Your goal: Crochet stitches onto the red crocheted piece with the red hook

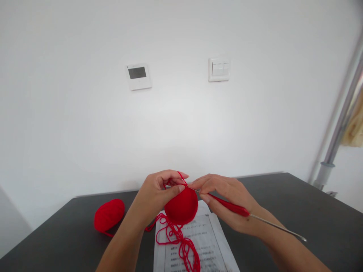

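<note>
Between thumb and fingers, my left hand [161,189] pinches the top edge of a round red crochet piece [181,207], with a strand of red yarn running up over the index finger. My right hand [229,200] is closed around the red handle of a crochet hook [234,207]. The hook's near metal end sticks out past the wrist to the lower right, while its other tip meets the top edge of the crochet piece by my left thumb. Loose red yarn [185,247] hangs in tangled loops below the piece.
A red ball of yarn [109,215] lies on the dark table [76,234] at the left. Printed paper sheets [218,241] lie under the loose yarn. Behind stands a white wall with a thermostat [138,76] and a light switch [219,69]. A metal pole [340,128] rises at the right.
</note>
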A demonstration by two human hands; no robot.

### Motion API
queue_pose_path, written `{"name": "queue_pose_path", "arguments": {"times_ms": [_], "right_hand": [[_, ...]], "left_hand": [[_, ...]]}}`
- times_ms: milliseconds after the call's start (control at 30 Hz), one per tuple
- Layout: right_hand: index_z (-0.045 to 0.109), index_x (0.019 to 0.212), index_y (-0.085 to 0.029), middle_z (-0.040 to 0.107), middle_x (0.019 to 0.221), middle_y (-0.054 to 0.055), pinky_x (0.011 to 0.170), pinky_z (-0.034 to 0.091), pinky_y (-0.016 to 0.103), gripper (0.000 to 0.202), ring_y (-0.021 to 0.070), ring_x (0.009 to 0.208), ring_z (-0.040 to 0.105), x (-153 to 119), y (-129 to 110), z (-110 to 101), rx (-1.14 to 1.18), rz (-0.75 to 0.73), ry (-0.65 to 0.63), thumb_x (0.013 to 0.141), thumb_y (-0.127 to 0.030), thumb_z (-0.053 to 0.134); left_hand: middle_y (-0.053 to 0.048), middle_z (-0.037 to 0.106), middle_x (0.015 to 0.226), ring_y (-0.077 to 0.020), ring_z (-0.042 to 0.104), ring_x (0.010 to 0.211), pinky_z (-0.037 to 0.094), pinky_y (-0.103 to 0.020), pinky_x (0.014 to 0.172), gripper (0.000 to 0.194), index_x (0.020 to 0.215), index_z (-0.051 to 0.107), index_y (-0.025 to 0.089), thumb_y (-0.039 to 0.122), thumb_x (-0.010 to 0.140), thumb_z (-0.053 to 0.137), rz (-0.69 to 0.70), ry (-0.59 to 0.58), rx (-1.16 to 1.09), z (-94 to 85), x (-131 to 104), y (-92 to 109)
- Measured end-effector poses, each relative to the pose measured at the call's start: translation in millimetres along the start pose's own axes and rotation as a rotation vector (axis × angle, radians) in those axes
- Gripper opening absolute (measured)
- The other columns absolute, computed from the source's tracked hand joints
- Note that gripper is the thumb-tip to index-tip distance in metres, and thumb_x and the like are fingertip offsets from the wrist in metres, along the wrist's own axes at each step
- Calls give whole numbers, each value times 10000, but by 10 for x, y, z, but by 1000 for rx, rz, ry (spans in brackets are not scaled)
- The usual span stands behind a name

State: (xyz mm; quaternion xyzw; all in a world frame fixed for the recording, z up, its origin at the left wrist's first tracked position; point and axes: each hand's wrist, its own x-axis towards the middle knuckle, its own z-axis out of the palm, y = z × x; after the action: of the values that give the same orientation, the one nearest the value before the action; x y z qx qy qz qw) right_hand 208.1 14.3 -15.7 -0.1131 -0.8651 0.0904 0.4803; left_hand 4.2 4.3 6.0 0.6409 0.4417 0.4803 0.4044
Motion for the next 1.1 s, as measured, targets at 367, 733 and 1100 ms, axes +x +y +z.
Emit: {"name": "queue_pose_path", "arguments": {"times_ms": [367,733,1100], "right_hand": [[547,960,-206,709,1031,84,815,560,281,104,153,958,673,-8,51,129,-95,-22,36,930,-125,490],[540,1029,-165,684,1094,136,881,556,340,126,199,1061,631,-44,134,281,-258,-162,73,923,-102,516],[584,979,-201,692,1072,85,847,563,285,113,155,1001,664,-51,130,247,-53,-52,143,916,-115,546]], "left_hand": [[-25,723,838,-184,638,821,466,-293,773,175,900,721,195,211,752,626,80,41,198,-22,12,-15],[-24,727,809,-182,659,798,493,-267,725,214,937,723,180,217,743,640,88,90,209,-37,1,-2],[-19,703,772,-170,630,747,463,-259,670,217,933,720,175,219,730,657,59,82,108,-44,-18,24]]}}
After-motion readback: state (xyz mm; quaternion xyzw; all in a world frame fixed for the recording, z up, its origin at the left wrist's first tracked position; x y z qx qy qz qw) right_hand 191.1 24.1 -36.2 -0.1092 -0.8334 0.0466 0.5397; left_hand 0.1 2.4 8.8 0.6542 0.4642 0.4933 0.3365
